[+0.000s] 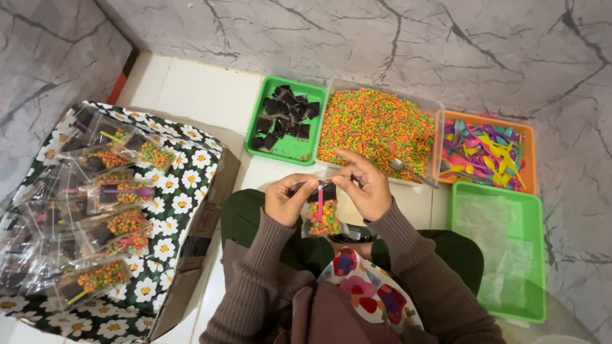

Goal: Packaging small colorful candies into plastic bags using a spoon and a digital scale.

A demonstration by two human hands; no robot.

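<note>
Fingertips of both hands crowd the mouth of the small clear bag [324, 213], so whether that mouth is sealed or open cannot be made out, and a dark piece at the bag's top is mostly covered by them. The person's lap is cut off at the bottom edge, and the pile of filled packets [95, 210] on the flower-print cloth [172, 185] runs out of view at the left. On the tiled floor ahead sit a green tray of dark squares [285, 121], a clear tub of orange, green and yellow pellets [376, 124] with a metal scoop [408, 168] resting at its near edge, an orange tray of coloured plastic spoons [488, 150], and a green tray of empty clear bags [500, 255] to the right. The right hand [364, 185] partly blocks the tub's near rim. The left hand [287, 199] pinches the bag's upper left corner, the right hand pinches its upper right; the bag hangs between them above the lap, holding pellets and a pink spoon [320, 202] standing upright.
</note>
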